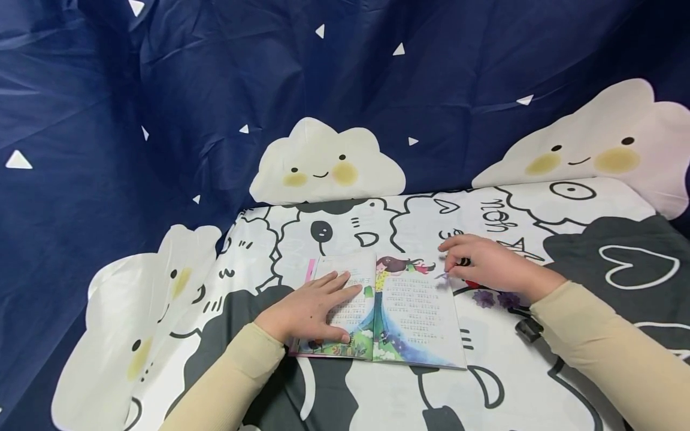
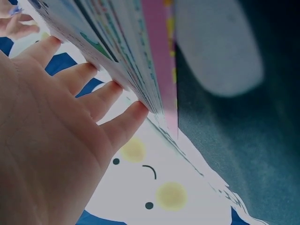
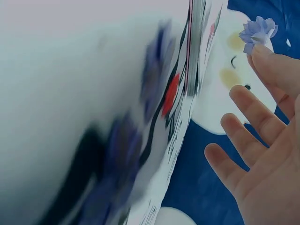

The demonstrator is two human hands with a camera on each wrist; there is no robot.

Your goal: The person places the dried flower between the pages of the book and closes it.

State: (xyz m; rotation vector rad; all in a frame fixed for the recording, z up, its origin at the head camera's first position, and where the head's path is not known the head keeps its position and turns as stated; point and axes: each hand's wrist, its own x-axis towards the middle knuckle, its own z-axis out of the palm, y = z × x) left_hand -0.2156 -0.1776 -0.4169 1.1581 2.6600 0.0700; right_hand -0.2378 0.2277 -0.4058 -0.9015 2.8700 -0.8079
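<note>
An open picture book (image 1: 412, 311) lies on the patterned cloth, printed text and colourful drawings on both pages. My left hand (image 1: 311, 306) rests on its left page with fingers spread and straight. In the left wrist view, the fingertips (image 2: 136, 112) touch the page. Above the right page's outer edge, my right hand (image 1: 485, 263) pinches a small purple flower (image 3: 258, 32) between thumb and index finger, the other fingers apart from it. More purple flowers (image 1: 483, 298) lie on the cloth beneath the right wrist, right of the book.
A white cloth (image 1: 377, 395) with black and grey cartoon drawings covers the surface. White cloud-shaped cushions (image 1: 323, 161) stand along the back and left. Dark blue fabric (image 1: 215, 72) with white triangles hangs behind. A small black object (image 1: 529, 329) shows beside the right cuff.
</note>
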